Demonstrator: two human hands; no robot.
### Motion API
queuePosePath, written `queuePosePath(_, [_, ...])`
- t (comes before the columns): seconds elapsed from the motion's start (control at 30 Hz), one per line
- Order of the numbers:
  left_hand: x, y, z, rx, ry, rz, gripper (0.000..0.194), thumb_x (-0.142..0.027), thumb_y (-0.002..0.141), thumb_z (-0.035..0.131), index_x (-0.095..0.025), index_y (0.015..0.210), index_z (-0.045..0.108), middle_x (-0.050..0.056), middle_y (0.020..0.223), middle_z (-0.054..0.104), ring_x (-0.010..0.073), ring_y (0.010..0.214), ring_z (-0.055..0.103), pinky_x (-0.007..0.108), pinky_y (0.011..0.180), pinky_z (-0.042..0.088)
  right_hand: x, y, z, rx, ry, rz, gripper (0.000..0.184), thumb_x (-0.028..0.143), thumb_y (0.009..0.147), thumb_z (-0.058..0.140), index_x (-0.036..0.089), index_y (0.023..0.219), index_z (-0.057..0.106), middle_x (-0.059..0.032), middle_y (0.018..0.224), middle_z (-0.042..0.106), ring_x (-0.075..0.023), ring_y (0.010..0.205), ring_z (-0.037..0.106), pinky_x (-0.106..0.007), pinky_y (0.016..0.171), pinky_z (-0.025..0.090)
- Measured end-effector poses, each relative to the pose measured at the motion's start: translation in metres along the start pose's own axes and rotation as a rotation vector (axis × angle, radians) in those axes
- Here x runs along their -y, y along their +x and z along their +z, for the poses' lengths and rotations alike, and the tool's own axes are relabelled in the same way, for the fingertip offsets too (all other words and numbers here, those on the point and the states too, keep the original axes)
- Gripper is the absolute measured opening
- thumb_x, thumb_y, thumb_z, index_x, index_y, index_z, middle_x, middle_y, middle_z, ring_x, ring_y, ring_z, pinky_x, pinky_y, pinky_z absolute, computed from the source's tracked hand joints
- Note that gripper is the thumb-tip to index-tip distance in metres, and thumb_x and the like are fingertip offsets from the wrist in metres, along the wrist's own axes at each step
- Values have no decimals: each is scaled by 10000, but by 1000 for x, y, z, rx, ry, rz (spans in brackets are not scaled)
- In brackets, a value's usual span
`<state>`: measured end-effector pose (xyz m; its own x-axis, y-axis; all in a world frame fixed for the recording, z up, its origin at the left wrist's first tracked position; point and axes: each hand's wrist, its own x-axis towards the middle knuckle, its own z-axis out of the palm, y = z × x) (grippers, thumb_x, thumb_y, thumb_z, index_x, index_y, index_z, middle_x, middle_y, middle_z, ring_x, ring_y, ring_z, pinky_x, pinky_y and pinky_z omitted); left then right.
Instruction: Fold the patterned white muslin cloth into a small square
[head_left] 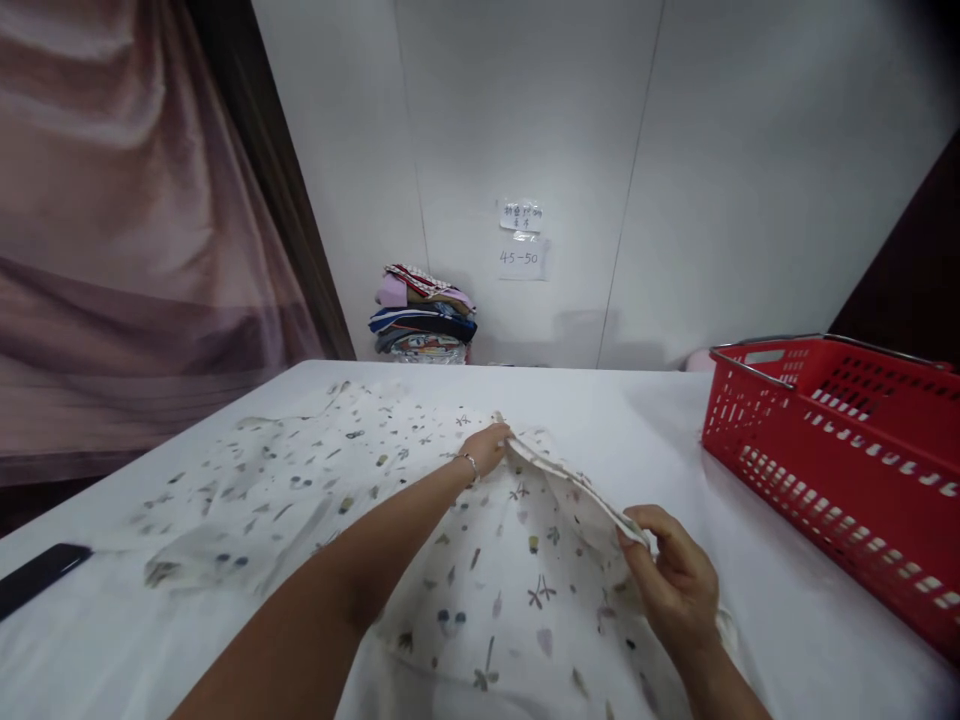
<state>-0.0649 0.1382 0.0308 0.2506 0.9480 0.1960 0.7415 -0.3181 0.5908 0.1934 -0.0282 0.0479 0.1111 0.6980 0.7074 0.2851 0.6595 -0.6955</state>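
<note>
A thin white cloth printed with small plants and other motifs lies spread over the table, its near part bunched toward me. My left hand, with a bracelet at the wrist, reaches to the far side and is closed on the cloth's hemmed edge. Closer and to the right, my right hand pinches the same edge between thumb and fingers. Between the two hands the edge runs raised and fairly straight. What kind of textile article it is, I cannot tell.
The white table carries a red plastic basket at the right and a dark flat object at the left edge. Folded clothes are stacked behind it, below paper signs on the wall. A pinkish curtain hangs left.
</note>
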Motion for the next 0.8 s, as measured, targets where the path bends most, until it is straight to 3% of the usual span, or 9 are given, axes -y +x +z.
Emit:
queuePosePath(0.23, [17,25,-9,98,163,-41,275,-184,794,474,-228,982,669,34,1138,614,218,1039,548,307,940,392,-8,-5,-8,-81,-17,41,170,160,766,584,196,931,605,-78,871,611,-211,818,578,-341,706,484])
queuePosePath(0.5, [39,49,-18,194,314,-101,231,-270,796,506,-287,953,673,-24,1020,657,176,933,593,256,835,456,-3,-6,-17,-57,-12,79,231,108,767,575,212,971,604,-61,913,608,-193,858,580,-271,679,497])
queuePosePath(0.8, [39,69,-13,223,438,8,251,-213,814,455,-264,894,688,-50,1377,395,151,963,582,247,849,448,3,-6,-19,-76,-55,82,240,92,751,576,219,949,624,-51,902,618,-190,875,586,-254,707,497])
